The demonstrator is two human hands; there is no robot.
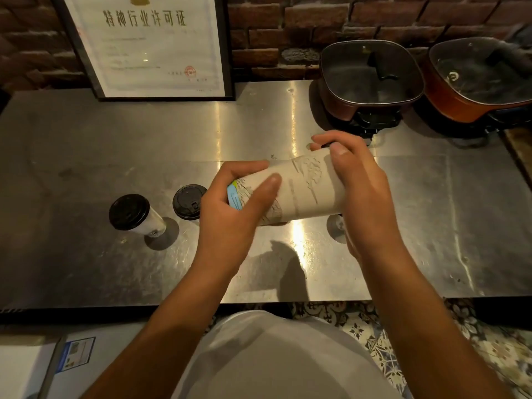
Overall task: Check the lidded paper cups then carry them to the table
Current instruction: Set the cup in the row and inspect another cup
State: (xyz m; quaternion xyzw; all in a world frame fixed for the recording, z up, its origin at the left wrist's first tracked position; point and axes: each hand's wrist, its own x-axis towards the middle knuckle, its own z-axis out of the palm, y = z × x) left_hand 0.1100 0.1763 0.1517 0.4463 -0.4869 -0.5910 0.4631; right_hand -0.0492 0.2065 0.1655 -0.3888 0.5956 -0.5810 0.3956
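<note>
Both my hands hold one tall white paper cup [302, 191] on its side above the steel counter [86, 139]. My left hand [230, 208] wraps the cup's base end, where a blue patch shows. My right hand [357, 185] covers its lid end, so only a sliver of black lid shows. Two more cups with black lids stand upright on the counter to the left: one [135, 216] further left, the other [188, 201] right beside my left hand, its body hidden. Under my right wrist something pale stands on the counter, mostly hidden.
A framed certificate [149, 44] leans on the brick wall at the back. Two square electric pots with glass lids [371, 76] [483, 76] sit at the back right. The counter's front edge runs just before my body; patterned floor tiles [374, 335] lie below.
</note>
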